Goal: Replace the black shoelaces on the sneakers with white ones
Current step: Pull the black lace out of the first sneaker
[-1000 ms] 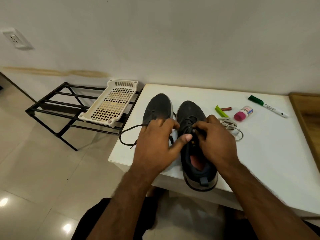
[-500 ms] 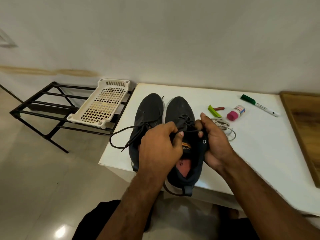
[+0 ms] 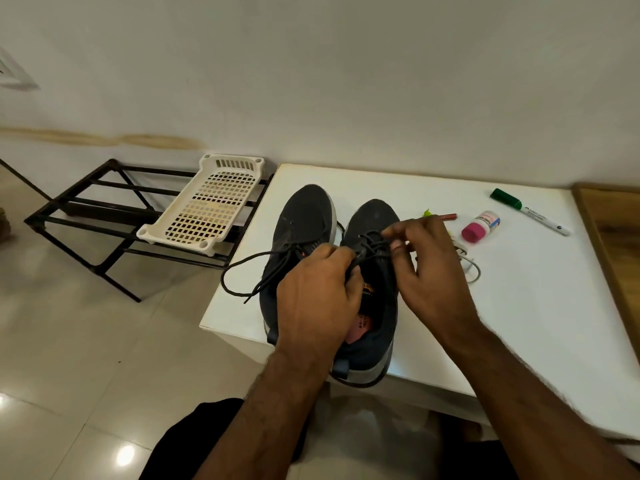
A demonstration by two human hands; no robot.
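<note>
Two dark sneakers stand side by side, toes away from me, on the white table [image 3: 519, 306]. The left sneaker [image 3: 304, 216] has a loose black lace [image 3: 242, 265] trailing off the table's left edge. The right sneaker [image 3: 374, 220] still carries its black lace [image 3: 372, 239] across the upper eyelets. My left hand [image 3: 318, 292] grips the right sneaker's tongue and collar. My right hand [image 3: 426, 268] pinches that lace near the top eyelets. A bundle of white laces [image 3: 467, 261] lies just right of my right hand, mostly hidden behind it.
On the table to the right lie a green marker [image 3: 530, 211], a small pink-capped bottle [image 3: 479, 227], a thin red stick [image 3: 448, 216] and a green bit [image 3: 427, 213]. A white perforated tray [image 3: 207, 206] rests on a black metal rack [image 3: 86, 209] at left. A wooden surface [image 3: 613, 230] borders the right.
My right hand has let go of the right sneaker's side and risen to pinch its black lace. My left hand stays on the tongue. The view has shifted slightly.
</note>
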